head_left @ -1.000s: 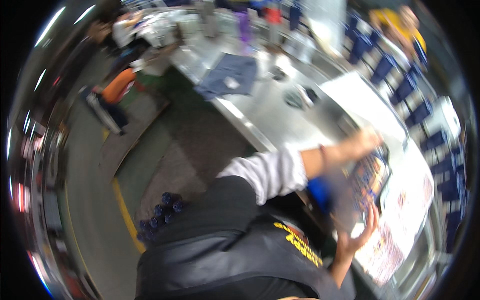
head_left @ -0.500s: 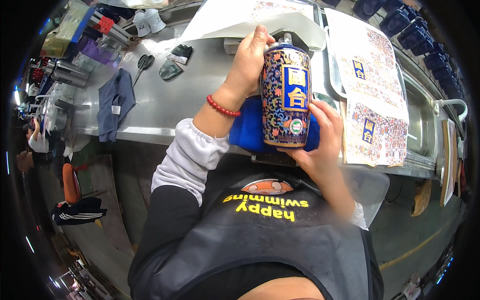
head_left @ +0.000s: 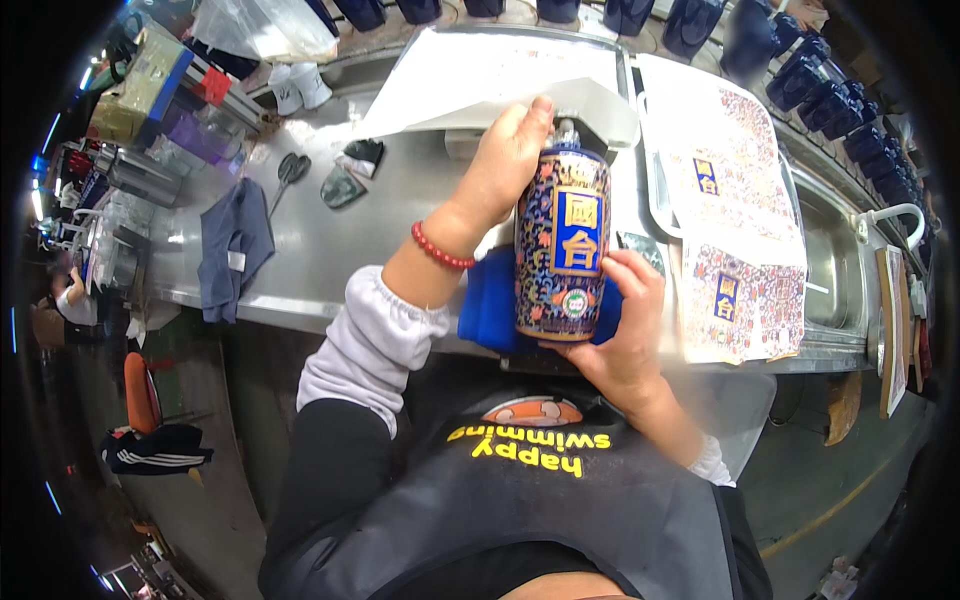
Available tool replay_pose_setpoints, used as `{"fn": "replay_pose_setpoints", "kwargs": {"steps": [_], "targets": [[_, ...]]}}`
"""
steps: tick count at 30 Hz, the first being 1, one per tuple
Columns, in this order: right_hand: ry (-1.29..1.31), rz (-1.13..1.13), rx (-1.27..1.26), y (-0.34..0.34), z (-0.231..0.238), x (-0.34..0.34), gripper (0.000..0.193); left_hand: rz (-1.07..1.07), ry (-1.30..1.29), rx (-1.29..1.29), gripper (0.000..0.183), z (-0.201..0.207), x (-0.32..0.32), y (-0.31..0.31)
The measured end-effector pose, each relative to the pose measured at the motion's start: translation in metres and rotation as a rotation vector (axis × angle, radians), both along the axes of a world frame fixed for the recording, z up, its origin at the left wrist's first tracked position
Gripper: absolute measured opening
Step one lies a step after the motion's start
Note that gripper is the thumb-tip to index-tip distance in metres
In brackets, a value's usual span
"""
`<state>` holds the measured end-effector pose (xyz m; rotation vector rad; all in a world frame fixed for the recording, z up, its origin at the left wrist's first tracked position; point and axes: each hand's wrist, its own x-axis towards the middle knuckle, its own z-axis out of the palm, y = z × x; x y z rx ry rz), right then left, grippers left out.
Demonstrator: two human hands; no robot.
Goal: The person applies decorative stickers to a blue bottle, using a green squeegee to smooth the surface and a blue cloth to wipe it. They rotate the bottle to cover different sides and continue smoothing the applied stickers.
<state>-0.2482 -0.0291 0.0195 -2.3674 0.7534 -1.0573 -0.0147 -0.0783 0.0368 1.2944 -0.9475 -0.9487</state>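
Note:
A dark blue ceramic bottle (head_left: pixel 533 262), covered in a colourful floral pattern, is held between both my hands with its label side up. My left hand (head_left: pixel 503 165) grips it by the neck and upper left side, the thumb beside a clear stopper piece (head_left: pixel 566 133) at the mouth. Around the lower right side and base curl the fingers of my right hand (head_left: pixel 628 335). Beneath the bottle, a folded blue cloth (head_left: pixel 487 305) lies at the bench's front edge.
Printed floral sheets (head_left: pixel 735 150) lie on a tray at right, beside a steel sink (head_left: pixel 838 250). White paper (head_left: pixel 490 75) covers a tray behind the bottle. Scissors (head_left: pixel 288 178), a grey cloth (head_left: pixel 235 255) and camouflage-patterned scraps (head_left: pixel 343 186) are at left. Dark blue bottles (head_left: pixel 690 25) line the back.
The whole view has shifted, so bench and bottle appear lower and more bottles show at the back. Both hands keep the same hold on the bottle, which tilts very slightly differently.

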Motion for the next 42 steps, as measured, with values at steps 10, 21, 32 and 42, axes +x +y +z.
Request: {"fn": "replay_pose_setpoints", "kwargs": {"steps": [10,21,32,42], "targets": [[-0.018,-0.009,0.004,0.001,-0.006,0.001,0.095,-0.003,-0.128,0.059,0.058,0.000,0.005,-0.006],[-0.014,-0.006,0.005,0.002,-0.005,0.001,0.093,-0.003,-0.018,0.123,0.057,0.003,0.002,-0.002],[-0.015,-0.009,-0.004,-0.007,-0.004,0.006,0.096,-0.011,0.007,0.031,0.055,0.001,0.005,-0.008],[0.037,0.216,0.124,-0.028,0.004,-0.022,0.099,0.140,-0.343,-0.220,0.067,-0.020,-0.018,0.069]]}}
